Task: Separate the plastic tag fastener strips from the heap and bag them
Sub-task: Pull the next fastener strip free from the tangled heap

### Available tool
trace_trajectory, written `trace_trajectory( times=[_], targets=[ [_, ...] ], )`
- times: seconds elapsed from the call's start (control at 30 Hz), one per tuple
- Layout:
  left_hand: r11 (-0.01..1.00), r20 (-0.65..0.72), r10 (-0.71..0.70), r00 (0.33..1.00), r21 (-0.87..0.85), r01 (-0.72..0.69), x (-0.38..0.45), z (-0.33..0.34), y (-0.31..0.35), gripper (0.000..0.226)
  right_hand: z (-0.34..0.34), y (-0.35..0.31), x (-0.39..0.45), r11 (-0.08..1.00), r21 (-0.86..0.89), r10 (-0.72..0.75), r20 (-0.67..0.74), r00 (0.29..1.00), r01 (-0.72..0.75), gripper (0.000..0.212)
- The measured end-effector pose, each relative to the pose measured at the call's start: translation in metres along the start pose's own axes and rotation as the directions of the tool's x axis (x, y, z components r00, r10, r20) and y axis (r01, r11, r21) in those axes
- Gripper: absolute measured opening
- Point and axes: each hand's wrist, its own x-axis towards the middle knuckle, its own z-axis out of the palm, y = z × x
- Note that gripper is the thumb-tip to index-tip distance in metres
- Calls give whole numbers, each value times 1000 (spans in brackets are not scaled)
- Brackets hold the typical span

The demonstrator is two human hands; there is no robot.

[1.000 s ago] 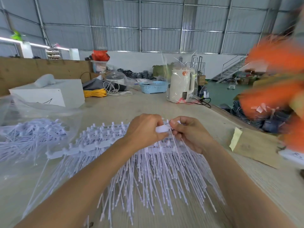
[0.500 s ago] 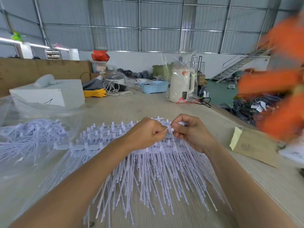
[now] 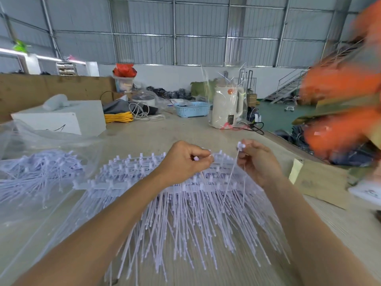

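One heap of white tag fastener strips lies on the table directly in front of you, heads on the far side, thin tails fanned toward you. The strips overlap too much to count; at least three rows of heads show. Your right hand pinches one single fastener by its head, lifted above the heap, its tail hanging down to touch the pile. Your left hand has its grip closed on the head end of a strip in the heap, fingers curled round it.

One clear plastic bag lies to the left, beside the heap, with loose fasteners inside; number not countable.

Change from half a second ago: your two hands were then touching at one point over the heap; they are now apart, the right hand raised and moved right with the single fastener pulled free.

Farther out: one white box, one blue basket, one white kettle in clear wrap, one cardboard piece at right.
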Motion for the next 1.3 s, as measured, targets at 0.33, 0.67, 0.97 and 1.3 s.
trace_trajectory(
  times=[0.33, 0.67, 0.97, 1.3],
  targets=[
    [980, 42, 29, 999, 196, -37, 0, 3, 0, 29, 24, 11, -7, 997, -73, 45, 109, 993, -37, 18],
    [920, 147, 87, 985, 369, -136, 2, 1, 7, 69, 33, 18, -8, 930, -339, 204, 167, 965, -138, 66],
    [856, 108, 224, 969, 453, -248, -4, -1, 13, 68, 40, 26, -19, 908, -419, 106, 256, 961, 11, 46],
    [761, 28, 102, 994, 641, -96, -8, -12, 10, 24, 35, 24, -17, 925, -381, 117, 295, 948, 5, 33]
  ],
)
